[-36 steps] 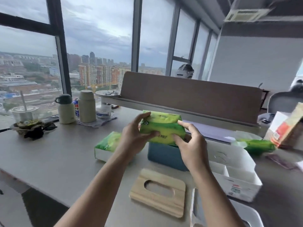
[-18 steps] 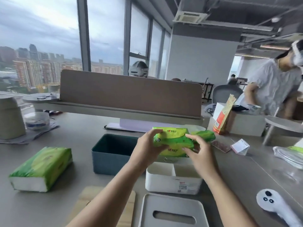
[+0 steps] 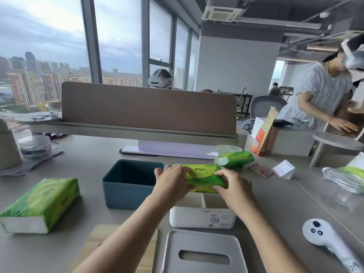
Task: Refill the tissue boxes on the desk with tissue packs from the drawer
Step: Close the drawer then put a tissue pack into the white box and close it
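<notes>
Both hands hold a green tissue pack [image 3: 202,177] just above the open white tissue box [image 3: 202,219]. My left hand [image 3: 171,182] grips the pack's left end and my right hand [image 3: 234,189] grips its right end. The white box has an inner divider. To its left stands an open, empty teal tissue box [image 3: 128,194]. A second green tissue pack [image 3: 41,203] lies on the desk at the left. A white lid [image 3: 204,253] with a slot lies in front of the white box, beside a wooden lid [image 3: 102,239].
An opened green wrapper [image 3: 234,158] lies behind the white box. A white controller [image 3: 327,241] rests at the right, with a clear bag [image 3: 344,178] beyond it. A brown divider panel [image 3: 147,107] crosses the desk. A person [image 3: 323,95] stands at the far right.
The pack has come down from chest height to just above the white box, both hands still on it. My view has swung right and tilted down.
</notes>
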